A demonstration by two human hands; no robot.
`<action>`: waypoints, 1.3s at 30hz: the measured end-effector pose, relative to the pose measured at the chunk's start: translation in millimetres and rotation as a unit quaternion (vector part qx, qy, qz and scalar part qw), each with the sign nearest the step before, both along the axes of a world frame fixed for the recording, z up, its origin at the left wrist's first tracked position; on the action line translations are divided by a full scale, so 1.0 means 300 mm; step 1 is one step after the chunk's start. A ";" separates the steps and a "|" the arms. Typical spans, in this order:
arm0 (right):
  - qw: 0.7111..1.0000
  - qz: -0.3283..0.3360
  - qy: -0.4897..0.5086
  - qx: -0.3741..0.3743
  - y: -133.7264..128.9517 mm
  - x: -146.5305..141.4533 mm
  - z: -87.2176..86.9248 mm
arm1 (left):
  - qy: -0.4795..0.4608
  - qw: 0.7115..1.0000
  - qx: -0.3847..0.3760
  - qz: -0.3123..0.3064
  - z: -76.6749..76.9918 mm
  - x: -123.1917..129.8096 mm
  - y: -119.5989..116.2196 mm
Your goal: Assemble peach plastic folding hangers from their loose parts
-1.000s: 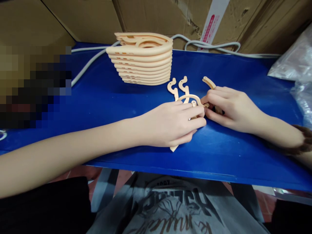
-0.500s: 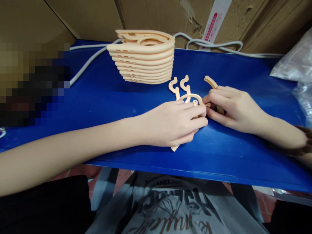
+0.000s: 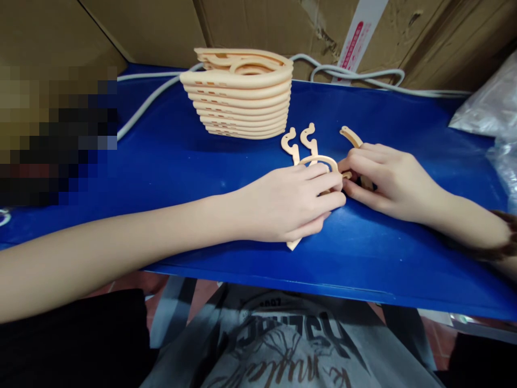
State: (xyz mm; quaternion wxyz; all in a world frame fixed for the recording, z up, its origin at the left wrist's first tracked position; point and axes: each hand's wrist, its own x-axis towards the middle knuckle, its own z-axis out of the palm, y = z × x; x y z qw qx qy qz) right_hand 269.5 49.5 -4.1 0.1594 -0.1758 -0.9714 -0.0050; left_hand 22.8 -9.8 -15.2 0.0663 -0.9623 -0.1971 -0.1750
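Note:
My left hand is closed over beige plastic folding-hanger parts on the table, its fingers curled and covering most of them. Two hook-shaped ends stick out beyond its knuckles, and a curved hanger arm arches past its fingers. Close by on the right, my right hand pinches another beige hanger arm, whose far end shows above the fingers. The fingertips of both hands nearly meet where the parts come together; the joint itself is hidden.
A neat stack of beige folding hangers stands on the blue table at the back. Grey cable runs behind it along cardboard. Clear plastic bags lie at the right edge. The upper left is blurred out.
Almost nothing differs. The left fingers have shifted very slightly over the hanger parts, and the whole view has moved a few pixels.

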 end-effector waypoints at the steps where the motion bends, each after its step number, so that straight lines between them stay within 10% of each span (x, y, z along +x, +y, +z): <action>1: 1.000 -0.002 0.002 0.000 0.000 0.000 -0.001 | 0.002 1.000 -0.001 0.002 -0.001 0.000 0.000; 28: 0.999 -0.032 -0.006 -0.039 -0.004 -0.004 0.013 | 0.002 1.000 -0.014 0.004 0.001 0.000 -0.002; 39: 0.987 -0.096 0.091 0.087 -0.033 0.008 0.024 | 0.001 1.000 -0.010 0.001 0.003 0.000 -0.002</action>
